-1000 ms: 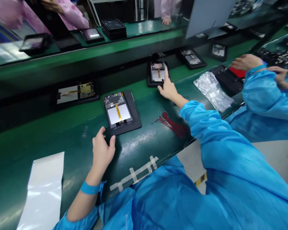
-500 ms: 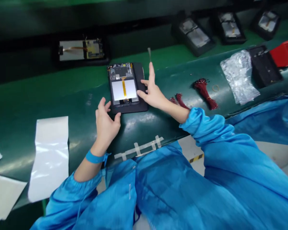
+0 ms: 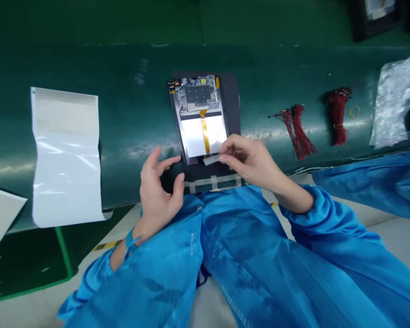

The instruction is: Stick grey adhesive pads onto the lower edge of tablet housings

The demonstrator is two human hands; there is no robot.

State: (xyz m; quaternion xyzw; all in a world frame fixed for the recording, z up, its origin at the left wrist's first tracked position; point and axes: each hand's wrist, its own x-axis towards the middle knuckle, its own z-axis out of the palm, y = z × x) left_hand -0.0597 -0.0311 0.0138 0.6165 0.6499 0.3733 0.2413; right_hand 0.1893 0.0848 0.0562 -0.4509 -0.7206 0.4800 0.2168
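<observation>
An opened tablet (image 3: 194, 136) lies on a black tray (image 3: 231, 107), its circuit board, white battery and orange ribbon cable bare. In my right hand (image 3: 251, 159) a short grey strip of tape (image 3: 211, 160) is pinched between thumb and fingers. The strip is at the tablet's lower edge, below the battery; whether it touches there I cannot tell. My left hand (image 3: 160, 189) is at the tablet's lower left corner, fingers apart and holding nothing.
White release sheets (image 3: 66, 155) lie on the left. To the right are bundles of dark red wires (image 3: 338, 118), a rubber band (image 3: 354, 112) and clear plastic bags (image 3: 391, 105). Tape strips (image 3: 213, 183) mark the bench's front edge. Another opened device (image 3: 379, 11) sits at the upper right.
The tablet and tray have come closer to the bench's front edge. My right hand has gone from the tray's right side, strip upright at its fingertip, to pinching the strip low over the tablet.
</observation>
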